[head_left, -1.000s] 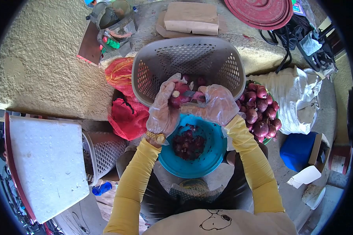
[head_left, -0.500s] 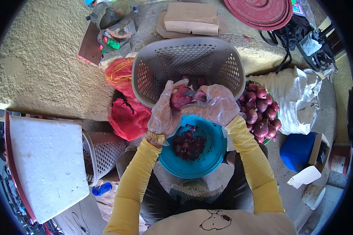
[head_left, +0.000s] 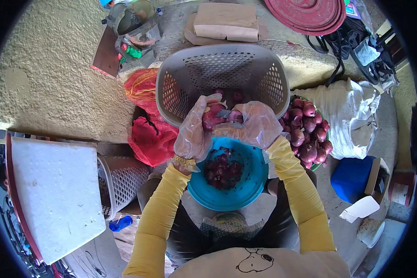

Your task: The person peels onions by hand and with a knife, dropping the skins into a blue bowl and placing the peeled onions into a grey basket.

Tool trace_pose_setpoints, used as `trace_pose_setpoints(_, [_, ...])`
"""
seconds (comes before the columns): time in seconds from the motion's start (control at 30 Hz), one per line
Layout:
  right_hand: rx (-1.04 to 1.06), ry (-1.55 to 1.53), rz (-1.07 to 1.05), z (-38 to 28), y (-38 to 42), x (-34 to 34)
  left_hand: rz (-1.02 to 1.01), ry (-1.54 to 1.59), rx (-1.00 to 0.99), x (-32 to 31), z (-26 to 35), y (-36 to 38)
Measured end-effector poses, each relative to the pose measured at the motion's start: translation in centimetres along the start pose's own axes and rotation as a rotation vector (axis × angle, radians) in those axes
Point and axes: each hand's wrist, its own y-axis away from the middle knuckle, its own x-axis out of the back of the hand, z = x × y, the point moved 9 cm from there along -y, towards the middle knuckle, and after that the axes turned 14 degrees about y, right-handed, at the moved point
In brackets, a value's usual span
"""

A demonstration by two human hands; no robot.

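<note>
My left hand (head_left: 193, 134), in a clear plastic glove, is closed around a red onion (head_left: 211, 118). My right hand (head_left: 258, 124), gloved the same way, is closed on a small knife whose short grey blade (head_left: 224, 113) lies against the onion; the palm hides its handle. Something purple-pink, perhaps onion, shows at the right fingers. Both hands are over the near rim of a grey perforated basket (head_left: 222, 69) with a few red onions (head_left: 237, 96) inside. Below them, a blue basin (head_left: 204, 193) holds dark red onion skins (head_left: 223, 171).
Whole red onions (head_left: 309, 124) are heaped at the right beside a white sack (head_left: 352, 116). Red mesh bags (head_left: 153, 139) lie left of the basket. Further left are a white foam board (head_left: 55, 194) and another perforated basket (head_left: 125, 180). A blue container (head_left: 352, 180) stands at right.
Both hands stay over the basket's near rim. The onion and blade have turned and shifted slightly between the fingers.
</note>
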Motion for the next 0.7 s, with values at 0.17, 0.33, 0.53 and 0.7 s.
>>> trace_pose_setpoints(0.17, [0.009, -0.055, -0.074, -0.3, -0.3, -0.5, -0.017, 0.014, 0.008, 0.0, 0.0, 0.0])
trace_pose_setpoints(0.33, [0.048, -0.03, -0.04, -0.3, -0.2, -0.7, -0.017, 0.016, 0.028, -0.2, 0.0, 0.1])
trace_pose_setpoints(0.53, [0.134, 0.024, 0.043, -0.8, 0.1, -1.1, -0.041, 0.095, 0.066, 0.7, -0.6, -0.4])
trace_pose_setpoints(0.7, [0.283, 0.06, 0.005, -1.6, 0.6, -1.7, 0.05, 0.136, 0.081, 0.1, 0.0, 0.1])
